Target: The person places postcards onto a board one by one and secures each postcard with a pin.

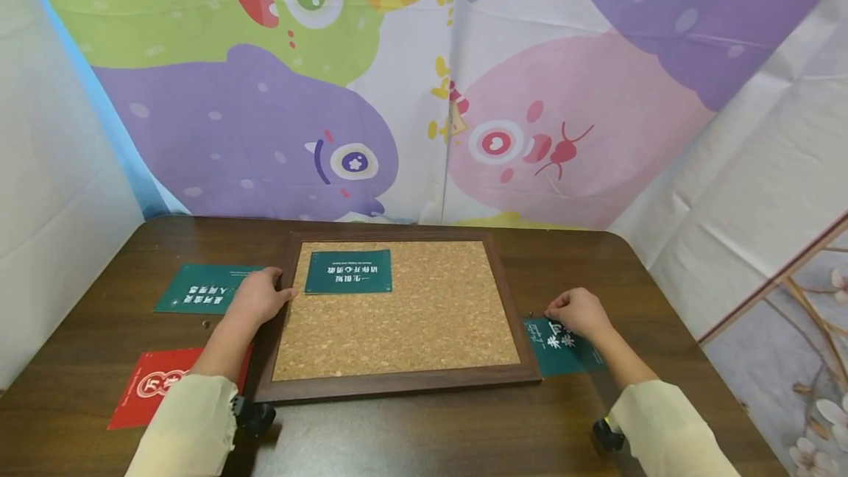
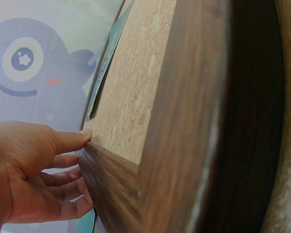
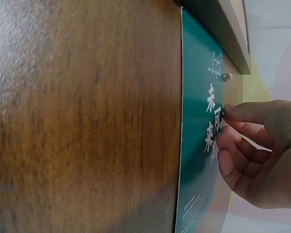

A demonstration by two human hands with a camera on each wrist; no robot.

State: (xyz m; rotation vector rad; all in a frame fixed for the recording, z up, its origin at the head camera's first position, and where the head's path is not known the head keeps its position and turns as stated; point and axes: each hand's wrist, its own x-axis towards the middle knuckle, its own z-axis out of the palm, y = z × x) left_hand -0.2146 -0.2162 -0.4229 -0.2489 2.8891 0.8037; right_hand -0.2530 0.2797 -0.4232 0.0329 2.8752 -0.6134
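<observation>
The left grip [image 1: 258,299] holds the left side of the board [image 1: 397,333], its thumb on the frame [image 1: 391,387] and its fingers curled along the outer side. The board lies flat on the desk [image 1: 411,440], reaching from the left grip almost to the right one, cork face up. On the cork, just right of the left grip, is the upper card [image 1: 348,271], green with white writing.

The right grip [image 1: 581,313] is narrow, thumb and fingertips drawn in at the far edge of the right card [image 1: 563,355], another green one. A tiny bit shows at the thumb tip; I cannot tell whether it is held. Just beyond that thumb, toward the board, a small stud [image 3: 227,76] sits by the card's edge.

The left card [image 1: 204,291], also green, lies left of the left grip, partly hidden by it. Nearer the person than that grip, the red card [image 1: 149,389] lies partly behind the forearm. A second stud [image 1: 206,324] rests between these two. Beyond both grips hangs a cloth [image 1: 265,138] with cartoon creatures.
</observation>
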